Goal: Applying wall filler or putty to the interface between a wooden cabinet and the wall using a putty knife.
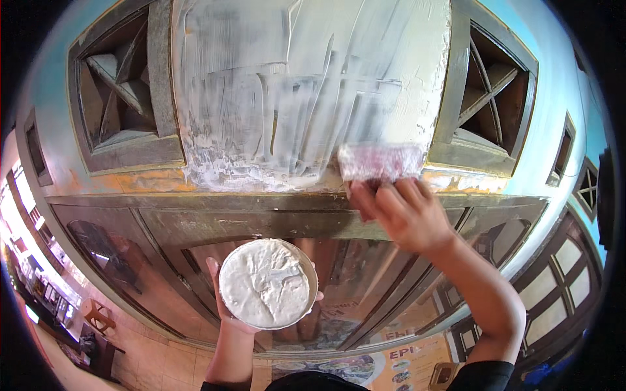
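My left hand [225, 311] is wrapped around a round tub [313, 281] from below and behind, with fingertips showing at its right side. White paste [257, 287] fills the tub nearly to the rim, its top uneven and scooped. Up and to the right, my right hand [412, 214] grips a wide flat scraper [381, 161], blurred by motion. Its reddish blade is smeared with white paste and lies against the lower right of the wall panel [313, 98], or very near it. Streaky white and grey paste with vertical ridges covers this panel.
Wooden vent frames with crossed slats stand left [120, 78] and right [489, 91] of the panel. Under it runs a wooden beam [215, 203] above glazed wooden doors [195, 225]. A stool [98, 315] stands on the tiled floor [156, 358] at lower left.
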A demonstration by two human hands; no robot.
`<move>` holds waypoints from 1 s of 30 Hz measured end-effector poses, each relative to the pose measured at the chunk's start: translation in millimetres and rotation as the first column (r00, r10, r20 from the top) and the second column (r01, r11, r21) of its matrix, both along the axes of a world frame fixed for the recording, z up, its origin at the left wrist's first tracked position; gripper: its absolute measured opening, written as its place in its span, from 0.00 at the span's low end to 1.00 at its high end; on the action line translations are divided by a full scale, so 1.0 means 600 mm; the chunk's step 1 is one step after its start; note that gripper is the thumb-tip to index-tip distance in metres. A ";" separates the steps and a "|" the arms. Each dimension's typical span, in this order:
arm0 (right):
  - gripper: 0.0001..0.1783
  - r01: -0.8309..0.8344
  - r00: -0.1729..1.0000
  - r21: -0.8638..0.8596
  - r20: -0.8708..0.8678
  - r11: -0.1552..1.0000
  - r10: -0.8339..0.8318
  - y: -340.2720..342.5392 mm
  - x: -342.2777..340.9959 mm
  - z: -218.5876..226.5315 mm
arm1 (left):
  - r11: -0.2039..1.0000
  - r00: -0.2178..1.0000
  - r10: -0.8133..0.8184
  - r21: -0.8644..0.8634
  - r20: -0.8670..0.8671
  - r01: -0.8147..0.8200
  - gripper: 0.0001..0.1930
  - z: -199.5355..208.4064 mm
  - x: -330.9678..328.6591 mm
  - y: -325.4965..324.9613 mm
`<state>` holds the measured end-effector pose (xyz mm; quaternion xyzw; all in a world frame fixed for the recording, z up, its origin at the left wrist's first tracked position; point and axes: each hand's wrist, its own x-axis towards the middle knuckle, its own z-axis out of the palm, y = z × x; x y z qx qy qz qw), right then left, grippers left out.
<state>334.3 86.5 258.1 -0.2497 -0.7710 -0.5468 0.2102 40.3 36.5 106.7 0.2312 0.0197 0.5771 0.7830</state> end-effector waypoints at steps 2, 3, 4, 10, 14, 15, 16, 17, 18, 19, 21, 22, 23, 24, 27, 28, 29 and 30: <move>0.31 -0.037 0.999 -0.007 0.032 0.999 0.038 -0.021 -0.005 -0.045 | 0.998 0.999 0.046 0.030 0.007 -0.046 0.51 -0.002 -0.002 -0.001; 0.30 -0.052 0.996 -0.045 0.065 0.998 0.055 -0.037 -0.006 -0.058 | 0.997 0.998 0.063 0.047 0.012 -0.064 0.50 -0.003 -0.002 0.001; 0.28 -0.065 0.993 -0.082 0.094 0.995 0.073 -0.048 -0.005 -0.061 | 0.997 0.998 0.059 0.050 0.010 -0.059 0.50 -0.008 0.000 0.004; 0.34 -0.052 0.993 0.095 -0.097 0.994 0.061 -0.033 -0.010 0.107 | 0.985 0.985 0.169 0.036 0.025 -0.170 0.49 -0.026 0.000 0.006; 0.34 0.004 0.996 0.115 -0.084 0.993 0.006 0.007 0.007 0.145 | 0.984 0.982 0.176 0.013 0.070 -0.178 0.51 -0.020 0.011 0.007; 0.32 0.009 0.999 0.052 -0.034 0.999 -0.007 0.006 0.012 0.127 | 0.986 0.982 0.168 -0.028 0.091 -0.166 0.51 -0.012 0.013 0.004; 0.31 -0.013 1.000 0.030 0.013 0.999 0.012 0.008 0.010 0.099 | 0.994 0.990 0.101 0.040 0.099 -0.106 0.51 -0.012 0.006 -0.002; 0.30 -0.030 0.998 0.006 0.061 1.000 0.029 0.005 0.011 0.069 | 0.993 0.989 0.106 0.043 0.102 -0.111 0.51 -0.004 0.008 -0.007; 0.29 -0.054 0.994 -0.012 0.091 0.998 0.055 -0.005 0.013 0.038 | 0.993 0.994 0.036 0.105 0.107 -0.047 0.51 0.008 0.013 -0.010; 0.28 -0.092 0.988 -0.036 0.118 0.995 0.095 -0.011 0.010 0.012 | 0.987 0.994 -0.021 0.163 0.107 0.003 0.51 0.014 0.015 -0.013; 0.28 -0.104 0.986 -0.060 0.124 0.993 0.111 -0.036 0.000 -0.017 | 0.980 0.993 -0.022 0.199 0.114 -0.001 0.51 -0.002 0.009 -0.008; 0.28 -0.107 0.985 -0.085 0.126 0.991 0.117 -0.043 -0.003 -0.022 | 0.982 0.995 -0.034 0.186 0.091 0.017 0.51 -0.004 0.006 -0.005; 0.28 -0.111 0.985 -0.085 0.125 0.990 0.121 -0.048 -0.010 -0.009 | 0.985 0.997 -0.039 0.170 0.069 0.027 0.51 -0.007 0.004 -0.004; 0.28 -0.114 0.989 -0.025 0.091 0.993 0.116 -0.055 -0.017 0.018 | 0.985 0.997 -0.036 0.169 0.068 0.024 0.51 -0.011 0.006 -0.003; 0.29 -0.071 0.997 0.111 -0.001 0.991 0.072 -0.042 -0.015 0.110 | 0.990 0.986 0.124 0.047 0.114 -0.130 0.49 -0.029 0.006 0.003; 0.30 -0.050 0.997 0.153 -0.056 0.987 0.059 -0.026 -0.007 0.134 | 0.986 0.983 0.160 0.027 0.094 -0.163 0.49 -0.038 0.006 0.010; 0.31 -0.059 0.994 0.190 -0.081 0.980 0.075 -0.011 -0.003 0.159 | 0.980 0.978 0.197 0.005 0.072 -0.198 0.49 -0.044 0.007 0.013; 0.32 -0.027 0.996 0.186 -0.083 0.982 0.043 0.002 0.003 0.171 | 0.980 0.977 0.199 0.002 0.072 -0.200 0.49 -0.042 0.010 0.011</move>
